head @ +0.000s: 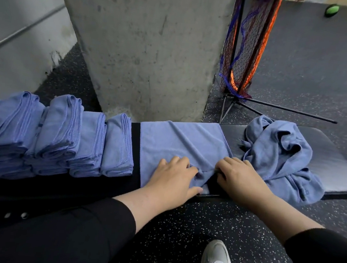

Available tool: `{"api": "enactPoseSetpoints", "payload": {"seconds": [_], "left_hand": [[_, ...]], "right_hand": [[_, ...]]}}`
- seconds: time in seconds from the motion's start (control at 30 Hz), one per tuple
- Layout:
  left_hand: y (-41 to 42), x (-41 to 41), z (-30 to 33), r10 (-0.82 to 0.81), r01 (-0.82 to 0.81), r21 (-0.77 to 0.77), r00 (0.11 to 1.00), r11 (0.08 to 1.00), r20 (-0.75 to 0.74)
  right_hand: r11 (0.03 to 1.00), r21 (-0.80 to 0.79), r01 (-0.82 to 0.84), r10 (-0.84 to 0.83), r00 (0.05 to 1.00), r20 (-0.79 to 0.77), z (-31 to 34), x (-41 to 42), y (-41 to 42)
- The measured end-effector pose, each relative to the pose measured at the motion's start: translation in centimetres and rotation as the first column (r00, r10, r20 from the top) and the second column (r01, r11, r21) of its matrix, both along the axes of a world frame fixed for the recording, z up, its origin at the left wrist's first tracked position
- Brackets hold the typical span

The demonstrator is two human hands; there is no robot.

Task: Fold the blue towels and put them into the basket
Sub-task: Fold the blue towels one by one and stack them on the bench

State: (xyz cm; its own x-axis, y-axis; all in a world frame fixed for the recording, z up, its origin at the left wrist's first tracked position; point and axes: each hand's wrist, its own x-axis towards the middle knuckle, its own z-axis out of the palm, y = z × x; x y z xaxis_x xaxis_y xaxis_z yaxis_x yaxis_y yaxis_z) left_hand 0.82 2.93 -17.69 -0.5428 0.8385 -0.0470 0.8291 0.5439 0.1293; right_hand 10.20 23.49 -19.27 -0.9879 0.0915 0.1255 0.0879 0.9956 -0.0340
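Both hands are down on the blue towel (179, 144) I've got spread flat across the padded surface (334, 166), right in front of the concrete pillar (147, 44). My left hand (174, 178) lies open on the near edge, fingers straight, pressing the cloth flat. My right hand (240, 178) has its fingers curled into the bunched near corner, and it looks to be pinching the cloth there, where it's rucked up.

This stuff is soft, thin and limp, so it won't hold any shape on its own. I reckon the place to take it is at the corners or along the hem, lifting both ends together so the fold lands square. Light as anything, but it wrinkles easily, and there are creases running across it.

To my left sits a row of folded towels (62, 133), stacked tight side by side. To my right, touching my hand, is a crumpled heap of unfolded towels (282, 154). No basket in sight.
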Motion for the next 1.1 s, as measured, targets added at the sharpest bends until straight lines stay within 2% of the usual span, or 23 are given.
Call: {"api": "enactPoseSetpoints", "payload": {"seconds": [0.07, 0.13, 0.27, 0.33, 0.43, 0.53, 0.63, 0.77, 0.9, 1.0, 1.1], "left_hand": [[0.8, 0.0, 0.3, 0.044, -0.044, 0.000, 0.999, 0.999, 0.024], [1.5, -0.2, 0.7, 0.111, -0.113, 0.043, 0.992, 0.993, 0.055], [1.5, -2.1, 1.3, 0.271, -0.327, 0.164, 0.917, 0.931, 0.291], [0.8, -3.4, 1.5, 0.275, -0.321, 0.144, 0.923, 0.936, 0.270], [-0.8, -4.3, 2.3, 0.234, -0.254, 0.084, 0.953, 0.964, 0.194], [-2.2, -4.7, 3.6, 0.267, -0.285, 0.097, 0.949, 0.954, 0.170], [-3.4, -6.2, 4.6, 0.342, -0.377, 0.147, 0.914, 0.914, 0.219], [-4.5, -7.8, 5.3, 0.368, -0.394, 0.272, 0.919, 0.878, 0.141], [-5.1, -7.7, 6.6, 0.317, -0.390, 0.348, 0.915, 0.852, 0.250], [-5.9, -7.4, 6.5, 0.192, -0.288, 0.275, 0.925, 0.917, 0.329], [-6.4, -6.9, 6.7, 0.071, -0.136, 0.146, 0.922, 0.980, 0.382]], "right_hand": [[0.994, -0.071, 0.083, -0.084, 0.996, -0.016, 0.4, -0.6, -0.2], [0.991, -0.088, 0.099, -0.102, 0.995, -0.023, 0.7, -1.0, -0.1], [0.997, -0.076, 0.003, 0.002, 0.998, 0.069, 1.1, -0.9, 0.3], [0.996, -0.083, 0.019, -0.010, 0.993, 0.116, 1.4, -0.9, 0.7], [0.983, -0.158, 0.090, -0.076, 0.992, 0.096, 1.8, -1.2, 1.5], [0.963, -0.223, 0.151, -0.131, 0.986, 0.101, 2.6, -1.2, 1.8], [0.943, -0.294, 0.156, -0.132, 0.986, 0.099, 3.7, -1.0, 1.8], [0.900, -0.410, 0.149, -0.116, 0.988, 0.105, 4.6, -0.5, 2.0], [0.855, -0.494, 0.158, -0.113, 0.986, 0.120, 5.7, -0.3, 2.1], [0.879, -0.453, 0.147, -0.086, 0.984, 0.153, 6.7, -0.1, 1.3], [0.879, -0.446, 0.170, -0.058, 0.966, 0.253, 7.8, 0.2, 0.6]]}}
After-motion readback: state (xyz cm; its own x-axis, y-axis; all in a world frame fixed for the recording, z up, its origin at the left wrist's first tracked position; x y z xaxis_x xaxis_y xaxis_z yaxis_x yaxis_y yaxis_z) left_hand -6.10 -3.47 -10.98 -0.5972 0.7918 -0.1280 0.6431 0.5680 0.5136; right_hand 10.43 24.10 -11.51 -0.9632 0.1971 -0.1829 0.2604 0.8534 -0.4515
